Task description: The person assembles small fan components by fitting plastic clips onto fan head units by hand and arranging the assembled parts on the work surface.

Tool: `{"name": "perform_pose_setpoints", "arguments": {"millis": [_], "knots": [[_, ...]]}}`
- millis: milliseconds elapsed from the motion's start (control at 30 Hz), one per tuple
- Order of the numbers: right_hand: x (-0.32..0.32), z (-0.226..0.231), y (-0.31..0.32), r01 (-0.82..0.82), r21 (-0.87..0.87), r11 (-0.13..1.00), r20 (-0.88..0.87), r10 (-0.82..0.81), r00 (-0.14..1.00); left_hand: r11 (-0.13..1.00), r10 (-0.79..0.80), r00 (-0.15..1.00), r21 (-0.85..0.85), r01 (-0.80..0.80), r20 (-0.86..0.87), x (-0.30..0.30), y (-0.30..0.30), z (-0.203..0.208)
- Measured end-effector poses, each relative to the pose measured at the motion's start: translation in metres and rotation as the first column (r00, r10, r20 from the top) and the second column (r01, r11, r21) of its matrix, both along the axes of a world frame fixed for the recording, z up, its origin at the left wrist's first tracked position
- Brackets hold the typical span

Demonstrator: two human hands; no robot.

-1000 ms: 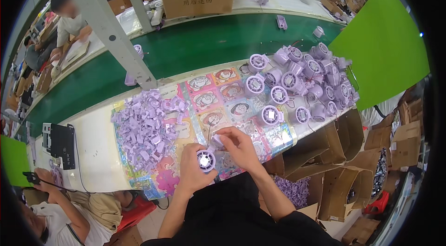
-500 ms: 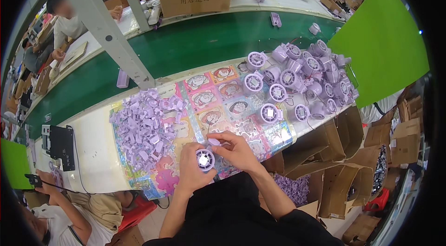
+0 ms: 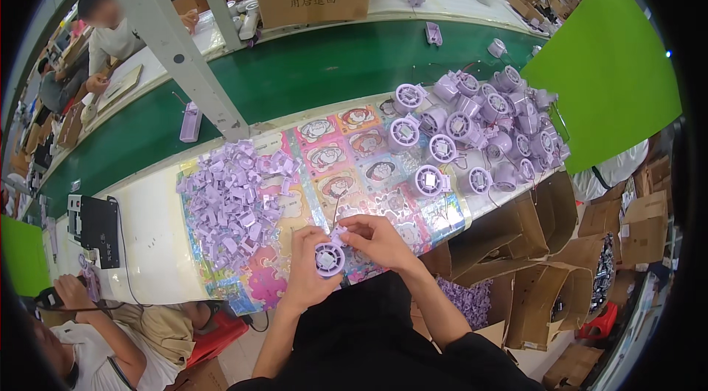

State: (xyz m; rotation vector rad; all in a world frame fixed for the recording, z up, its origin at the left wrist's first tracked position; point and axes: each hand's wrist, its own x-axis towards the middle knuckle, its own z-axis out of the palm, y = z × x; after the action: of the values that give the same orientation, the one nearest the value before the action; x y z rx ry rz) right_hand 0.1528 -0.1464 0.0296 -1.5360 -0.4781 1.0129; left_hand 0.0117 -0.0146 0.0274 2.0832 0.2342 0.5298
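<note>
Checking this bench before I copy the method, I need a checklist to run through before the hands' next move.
1. Left hand gripping the round lilac housing: ok.
2. Housing's slotted face turned up into view: ok.
3. Right hand at the small lilac side piece: ok.
4. Side piece fully seated on the housing: cannot tell; the hand partly covers it.
5. Small-part pile kept apart from the housing cluster: ok, patterned sheets lie between.
6. Clustered housings in neat rows: not ok, most are heaped.

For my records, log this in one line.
left hand: holds round lilac housing; right hand: at its tab; nearby: lilac parts pile
</note>
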Motion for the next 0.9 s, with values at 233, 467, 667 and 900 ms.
{"name": "perform_pose_setpoints", "arguments": {"millis": [233, 467, 667, 900], "knots": [[-0.013, 0.014, -0.008, -0.025, 0.004, 1.000, 0.146, 0.025, 0.989, 0.993, -0.097, 0.995, -0.063, 0.095, -0.037, -0.011, 0.005, 0.001], [-0.030, 0.020, -0.008, -0.062, 0.171, 0.983, 0.320, 0.004, 0.947, 0.727, -0.096, 0.993, -0.677, 0.117, 0.068, -0.017, 0.012, -0.005], [-0.039, 0.013, -0.003, -0.039, 0.219, 0.975, 0.326, -0.036, 0.945, 0.779, 0.047, 0.999, -0.627, -0.020, 0.027, -0.016, 0.001, -0.014], [-0.032, 0.003, 0.002, -0.076, 0.212, 0.974, 0.314, 0.005, 0.949, 0.697, 0.116, 0.976, -0.715, 0.050, 0.182, -0.008, 0.004, -0.026]]}}
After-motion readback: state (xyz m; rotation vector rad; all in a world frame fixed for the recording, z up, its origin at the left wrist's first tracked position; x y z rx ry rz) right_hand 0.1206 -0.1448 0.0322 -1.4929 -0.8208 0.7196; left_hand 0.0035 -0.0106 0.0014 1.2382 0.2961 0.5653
